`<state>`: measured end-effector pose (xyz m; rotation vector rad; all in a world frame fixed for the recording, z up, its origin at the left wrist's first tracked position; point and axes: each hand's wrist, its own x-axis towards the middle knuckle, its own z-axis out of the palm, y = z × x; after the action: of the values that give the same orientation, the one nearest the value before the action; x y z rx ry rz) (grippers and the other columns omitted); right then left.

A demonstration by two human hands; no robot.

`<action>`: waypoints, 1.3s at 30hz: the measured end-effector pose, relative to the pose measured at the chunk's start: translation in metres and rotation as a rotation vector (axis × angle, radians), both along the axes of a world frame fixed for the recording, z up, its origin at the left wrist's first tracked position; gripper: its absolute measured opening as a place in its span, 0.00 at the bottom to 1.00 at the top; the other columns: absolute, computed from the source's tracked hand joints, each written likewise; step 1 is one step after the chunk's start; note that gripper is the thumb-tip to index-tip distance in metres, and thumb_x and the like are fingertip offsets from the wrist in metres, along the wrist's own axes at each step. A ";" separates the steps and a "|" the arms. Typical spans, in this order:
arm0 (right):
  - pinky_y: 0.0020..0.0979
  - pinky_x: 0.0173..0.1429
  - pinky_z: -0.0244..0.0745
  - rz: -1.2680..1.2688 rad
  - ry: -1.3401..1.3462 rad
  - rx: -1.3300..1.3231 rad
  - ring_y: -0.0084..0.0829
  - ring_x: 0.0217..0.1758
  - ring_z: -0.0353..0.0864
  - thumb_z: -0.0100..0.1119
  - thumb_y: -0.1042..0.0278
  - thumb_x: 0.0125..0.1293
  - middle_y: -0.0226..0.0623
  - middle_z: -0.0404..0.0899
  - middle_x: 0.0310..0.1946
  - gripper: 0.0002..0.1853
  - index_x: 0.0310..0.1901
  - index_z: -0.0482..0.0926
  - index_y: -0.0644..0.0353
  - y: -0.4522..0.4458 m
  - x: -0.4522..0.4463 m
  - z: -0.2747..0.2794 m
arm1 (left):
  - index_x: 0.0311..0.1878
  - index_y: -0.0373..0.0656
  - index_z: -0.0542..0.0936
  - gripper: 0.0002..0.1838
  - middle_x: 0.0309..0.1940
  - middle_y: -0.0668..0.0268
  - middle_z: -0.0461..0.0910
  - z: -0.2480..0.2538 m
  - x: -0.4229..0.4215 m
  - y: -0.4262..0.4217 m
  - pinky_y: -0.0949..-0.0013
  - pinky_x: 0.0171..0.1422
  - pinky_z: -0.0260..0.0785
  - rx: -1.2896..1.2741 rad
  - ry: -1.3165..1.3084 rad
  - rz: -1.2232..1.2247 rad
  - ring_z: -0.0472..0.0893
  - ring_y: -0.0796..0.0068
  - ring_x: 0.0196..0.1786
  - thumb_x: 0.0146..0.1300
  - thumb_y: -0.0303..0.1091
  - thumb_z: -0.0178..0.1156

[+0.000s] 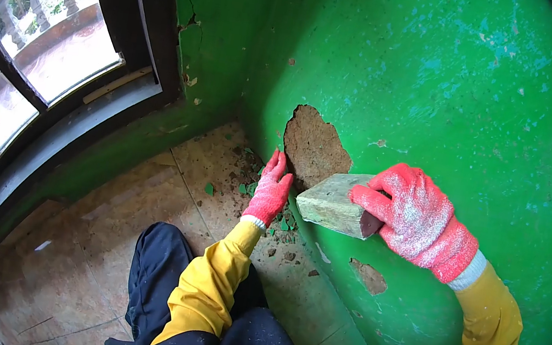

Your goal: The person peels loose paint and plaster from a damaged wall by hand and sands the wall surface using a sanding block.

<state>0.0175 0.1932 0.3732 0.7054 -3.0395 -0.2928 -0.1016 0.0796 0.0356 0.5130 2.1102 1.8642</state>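
Observation:
A worn, pale wooden block [331, 205] is in my right hand [417, 224], whose red-and-white glove closes around its right end. Dark brown shows at that end, but I cannot tell what it is. The block lies close to the green wall [440, 111], over the lower edge of a bare brown patch [314, 148] where the paint and plaster are gone. At the left edge of this patch, my left hand [270, 191] has its gloved fingers stretched upward and holds nothing. Whether its fingertips touch the wall is unclear.
Broken plaster and green paint chips [284, 223] litter the tiled floor [107, 219] along the wall's foot. A smaller bare patch [369, 276] lies lower right. On the left stands a dark-framed glass door or window [32, 103]. My knee [162, 255] is near the wall.

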 end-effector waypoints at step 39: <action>0.42 0.40 0.77 0.160 0.127 0.032 0.40 0.41 0.78 0.65 0.66 0.55 0.36 0.74 0.37 0.19 0.50 0.82 0.44 0.001 0.013 -0.027 | 0.74 0.38 0.65 0.33 0.78 0.54 0.57 0.098 0.008 -0.030 0.59 0.81 0.50 0.118 0.316 0.352 0.55 0.54 0.80 0.63 0.23 0.54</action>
<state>0.0300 0.1940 0.3461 0.8899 -2.8448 -0.3690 -0.0933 0.0495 0.1336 0.5190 2.4332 2.2366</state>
